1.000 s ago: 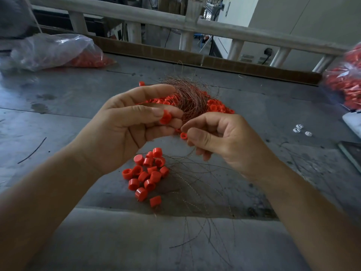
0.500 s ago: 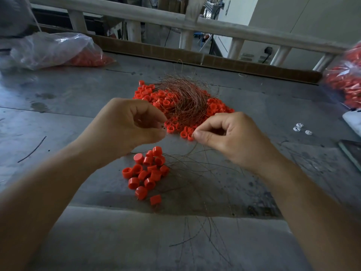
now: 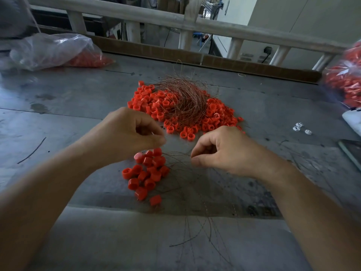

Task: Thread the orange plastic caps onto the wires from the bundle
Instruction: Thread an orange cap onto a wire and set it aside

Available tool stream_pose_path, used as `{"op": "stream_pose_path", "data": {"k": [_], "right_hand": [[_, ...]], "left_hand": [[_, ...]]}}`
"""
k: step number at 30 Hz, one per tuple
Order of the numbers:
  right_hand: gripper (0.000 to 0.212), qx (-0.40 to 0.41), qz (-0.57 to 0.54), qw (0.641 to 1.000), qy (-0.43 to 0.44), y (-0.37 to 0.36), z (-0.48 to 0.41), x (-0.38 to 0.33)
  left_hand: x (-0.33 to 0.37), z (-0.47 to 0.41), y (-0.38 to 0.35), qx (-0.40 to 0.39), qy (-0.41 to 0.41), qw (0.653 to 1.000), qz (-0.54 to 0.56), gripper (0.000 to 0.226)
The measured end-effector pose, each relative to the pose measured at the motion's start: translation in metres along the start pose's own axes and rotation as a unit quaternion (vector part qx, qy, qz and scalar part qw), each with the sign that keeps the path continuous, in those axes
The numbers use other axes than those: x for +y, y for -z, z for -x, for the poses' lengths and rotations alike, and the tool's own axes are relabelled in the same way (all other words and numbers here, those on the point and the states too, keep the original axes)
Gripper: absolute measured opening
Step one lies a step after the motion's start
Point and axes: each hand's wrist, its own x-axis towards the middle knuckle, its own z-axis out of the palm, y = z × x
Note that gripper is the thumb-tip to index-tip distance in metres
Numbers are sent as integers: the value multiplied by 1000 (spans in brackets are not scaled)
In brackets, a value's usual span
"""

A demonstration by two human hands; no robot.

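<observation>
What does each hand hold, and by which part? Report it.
The right hand pinches a thin wire between thumb and forefinger; where along it is unclear. The left hand is pinched too, on what cannot be told.

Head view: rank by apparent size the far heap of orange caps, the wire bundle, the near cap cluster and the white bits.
1. Far heap of orange caps
2. Wire bundle and near cap cluster: look alike; the cluster is nearer the camera, so unranked.
3. White bits
</observation>
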Motion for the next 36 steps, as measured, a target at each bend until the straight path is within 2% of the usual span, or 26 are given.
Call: {"op": "stream_pose_path", "data": {"k": [2, 4, 6, 10, 14, 17, 20, 24, 30, 36], "right_hand": [[9, 17, -7, 1000, 0, 1, 1, 0], [11, 37, -18, 999, -1, 1, 1, 0], [12, 55, -19, 998, 2, 2, 1, 0], [12, 67, -18, 998, 6, 2, 1, 0], [12, 66, -17, 998, 8, 0, 0, 0], [12, 63, -19, 998, 6, -3, 0, 0], [11, 63, -19, 998, 1, -3, -1, 1], [10, 64, -15, 998, -6, -3, -1, 1], [11, 71, -3, 997, -7, -3, -2, 0], [11, 84, -10, 996, -4, -3, -2, 0]], "left_hand": [[-6, -5, 0, 62, 8, 998, -29, 17], [-12, -10, 0, 120, 16, 989, -86, 12], [-18, -17, 0, 151, 27, 979, -132, 24], [-36, -32, 1, 144, 84, 974, -153, 60], [-51, -48, -1, 127, 121, 972, -155, 69], [-58, -57, 0, 103, 117, 974, -163, 65], [-60, -57, -2, 78, 61, 974, -202, 54], [-55, -53, -4, 130, 4, 967, -220, 40], [-48, -47, -8, 153, -43, 963, -216, 31], [-40, -41, -8, 179, -27, 969, -170, 24]]}}
